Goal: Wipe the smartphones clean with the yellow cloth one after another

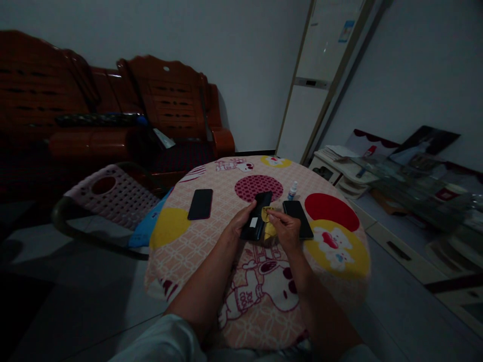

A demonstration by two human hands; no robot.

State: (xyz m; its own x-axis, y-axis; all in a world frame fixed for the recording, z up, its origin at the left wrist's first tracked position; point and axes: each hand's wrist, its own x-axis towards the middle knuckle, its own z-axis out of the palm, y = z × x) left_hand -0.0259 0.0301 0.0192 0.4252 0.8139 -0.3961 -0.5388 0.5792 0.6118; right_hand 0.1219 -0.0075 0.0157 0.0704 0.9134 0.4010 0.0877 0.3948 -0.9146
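Observation:
My left hand (241, 219) grips a black phone (258, 213) by its left edge, tilted above the table. A small white patch shows on the phone's lower part. My right hand (287, 227) pinches a yellow cloth (266, 214) against or just beside the phone's right edge; contact is hard to tell in the dim light. Right of the right hand lies another dark phone (298, 216), partly covered by that hand. Behind it stands a small white bottle (292, 190) with a blue label. A third dark phone (200, 204) rests flat on the left side.
A patterned cloth (211, 256) covers the round table. A woven chair (113, 193) stands at the left, before wooden seats (169, 100). A tall white cabinet-like unit (309, 90) is at the back. On the right is a low cabinet (392, 249) with a glass top.

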